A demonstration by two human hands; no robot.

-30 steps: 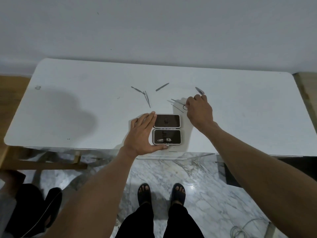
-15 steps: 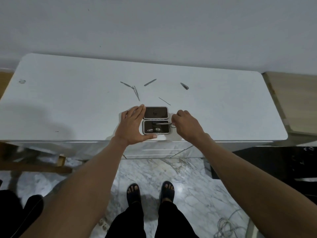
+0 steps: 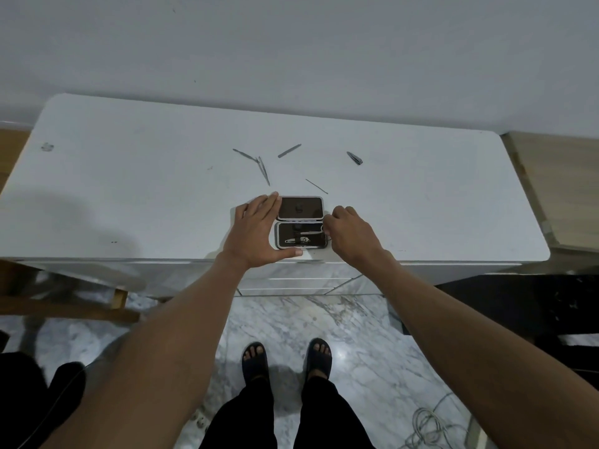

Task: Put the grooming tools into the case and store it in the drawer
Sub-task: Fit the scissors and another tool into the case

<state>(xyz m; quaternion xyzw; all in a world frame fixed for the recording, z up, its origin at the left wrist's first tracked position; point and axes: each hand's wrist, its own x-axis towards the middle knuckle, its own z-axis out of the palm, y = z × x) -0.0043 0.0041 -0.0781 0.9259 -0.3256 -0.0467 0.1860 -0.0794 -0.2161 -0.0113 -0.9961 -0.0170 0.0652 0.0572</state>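
My left hand (image 3: 256, 234) lies flat, fingers spread, against the open case (image 3: 300, 222); my right hand (image 3: 351, 236) pinches scissors (image 3: 311, 234) in it.

The small open black case with a pale rim (image 3: 300, 222) serves as the landmark. Its left edge is covered by the left hand (image 3: 256, 233), and its right edge by the curled right hand (image 3: 351, 234), whose fingertips are hidden, so whether they pinch anything cannot be told. The silvery tools inside the case's near half (image 3: 299, 239) are too small to identify. Beyond the case, the thin grey metal pieces (image 3: 264, 166) are too small to name. Below the case, both forearms run out of the bottom edge. The white tabletop (image 3: 129, 189) is cut off at the left edge.
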